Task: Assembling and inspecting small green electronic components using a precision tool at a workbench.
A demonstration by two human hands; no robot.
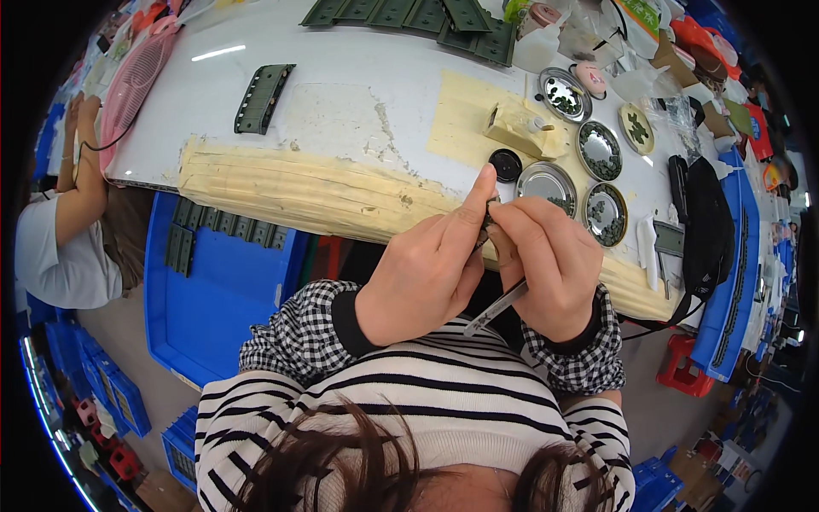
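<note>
My left hand (418, 277) pinches a small dark green piece (487, 224) between thumb and fingers, just over the table's front edge. Pressed against that same piece are the fingertips of my right hand (550, 269). A slim metal tool (495, 310) pokes out below my right palm, slanting toward my body; its kind is unclear. Fingers hide most of the small piece. Just beyond my hands are a round black lid (506, 165) and a round metal tin (546, 173) with small green parts in it.
More round tins (600, 135) of green parts stand at the right. A tape-wrapped block (520, 132) sits behind the black lid. A green strip (263, 98) lies at the left of the table. Below it is a blue crate (205, 316) with green strips. A co-worker's arm (81, 171) shows far left.
</note>
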